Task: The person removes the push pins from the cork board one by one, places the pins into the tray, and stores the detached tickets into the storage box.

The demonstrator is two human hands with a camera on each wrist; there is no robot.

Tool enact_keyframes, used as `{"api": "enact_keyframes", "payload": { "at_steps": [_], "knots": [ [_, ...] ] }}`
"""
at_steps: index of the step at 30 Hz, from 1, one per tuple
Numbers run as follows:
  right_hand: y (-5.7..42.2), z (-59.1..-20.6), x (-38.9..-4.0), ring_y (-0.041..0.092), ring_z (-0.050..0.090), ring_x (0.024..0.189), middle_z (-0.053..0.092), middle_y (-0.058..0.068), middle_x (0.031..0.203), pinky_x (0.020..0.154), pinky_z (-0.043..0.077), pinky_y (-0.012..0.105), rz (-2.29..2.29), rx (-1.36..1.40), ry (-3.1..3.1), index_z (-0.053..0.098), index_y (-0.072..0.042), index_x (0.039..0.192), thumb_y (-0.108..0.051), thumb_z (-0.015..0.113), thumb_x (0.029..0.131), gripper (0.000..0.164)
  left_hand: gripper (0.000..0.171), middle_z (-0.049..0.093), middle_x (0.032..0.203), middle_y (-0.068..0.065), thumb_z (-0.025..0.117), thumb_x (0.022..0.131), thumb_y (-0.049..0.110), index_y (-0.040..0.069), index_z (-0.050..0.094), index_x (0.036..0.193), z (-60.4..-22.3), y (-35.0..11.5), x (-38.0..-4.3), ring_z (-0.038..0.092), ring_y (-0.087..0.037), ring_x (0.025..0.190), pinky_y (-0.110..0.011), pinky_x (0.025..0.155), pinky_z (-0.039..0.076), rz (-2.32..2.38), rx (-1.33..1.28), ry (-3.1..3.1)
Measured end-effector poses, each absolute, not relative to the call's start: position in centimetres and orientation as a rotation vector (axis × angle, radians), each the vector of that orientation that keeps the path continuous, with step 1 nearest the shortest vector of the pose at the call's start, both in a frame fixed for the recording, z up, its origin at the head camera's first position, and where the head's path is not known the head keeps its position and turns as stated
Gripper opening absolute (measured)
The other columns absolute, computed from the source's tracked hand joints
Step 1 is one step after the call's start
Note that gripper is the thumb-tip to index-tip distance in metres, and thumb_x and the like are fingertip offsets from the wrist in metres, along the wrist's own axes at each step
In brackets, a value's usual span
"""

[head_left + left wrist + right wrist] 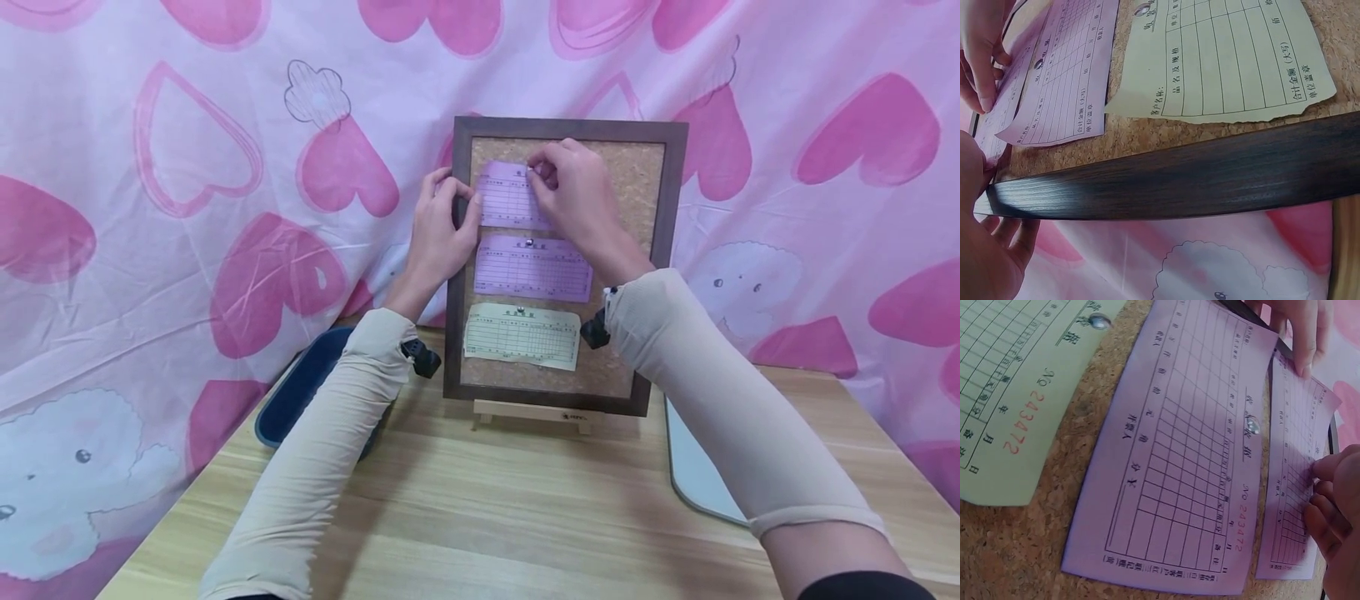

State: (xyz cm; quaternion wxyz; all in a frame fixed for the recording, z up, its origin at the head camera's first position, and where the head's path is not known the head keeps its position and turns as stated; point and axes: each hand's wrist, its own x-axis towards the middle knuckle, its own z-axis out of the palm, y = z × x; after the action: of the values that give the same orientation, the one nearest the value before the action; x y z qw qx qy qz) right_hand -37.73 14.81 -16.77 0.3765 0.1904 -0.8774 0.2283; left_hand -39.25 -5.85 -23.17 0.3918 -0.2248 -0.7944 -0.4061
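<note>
A cork board (637,192) in a dark wooden frame (570,127) leans on a small wooden stand (525,410). Along the upper purple receipt slip (502,200), my left hand (442,229) holds the left edge with thumb and index fingertips; its other fingers lie by the frame's outer side. My right hand (581,187) pinches a small pin, mostly hidden by the fingers, at that slip's top middle. Below are a second purple slip (1166,462) and a pale green slip (1222,62), each fixed by a silver pushpin at its top.
On the left of the wooden table (487,508) a dark blue tray (288,408) stands partly behind the left sleeve. A pale flat board (701,467) lies on the right, partly under the right forearm. A pink heart-patterned cloth (225,100) hangs behind.
</note>
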Motion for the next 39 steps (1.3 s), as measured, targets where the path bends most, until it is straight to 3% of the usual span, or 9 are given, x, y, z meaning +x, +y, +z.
{"api": "enact_keyframes", "payload": {
  "at_steps": [19,39],
  "knots": [
    [14.92,-17.47,-37.78,0.026,0.068,0.102,0.074,0.013,0.115,0.094,0.057,0.040,0.533,0.492,-2.184,0.077,-0.005,0.116,-0.017,0.069,0.106,0.018,0.024,0.055,0.154,-0.020,0.063,0.107,0.025,0.002,0.070,0.106,-23.37,-5.71,-39.22,0.046,-0.025,0.154,-0.033,0.128,0.037,-1.039,-0.578,-2.008],
    [15.54,-17.57,-37.53,0.026,0.056,0.107,0.066,0.012,0.116,0.096,0.049,0.038,0.566,0.542,-2.304,0.068,-0.003,0.120,-0.019,0.062,0.110,0.020,0.025,0.062,0.145,-0.020,0.063,0.107,0.025,0.001,0.070,0.107,-23.56,-5.70,-39.49,0.048,-0.024,0.152,-0.033,0.128,0.037,-1.038,-0.556,-1.982]
  ]
}}
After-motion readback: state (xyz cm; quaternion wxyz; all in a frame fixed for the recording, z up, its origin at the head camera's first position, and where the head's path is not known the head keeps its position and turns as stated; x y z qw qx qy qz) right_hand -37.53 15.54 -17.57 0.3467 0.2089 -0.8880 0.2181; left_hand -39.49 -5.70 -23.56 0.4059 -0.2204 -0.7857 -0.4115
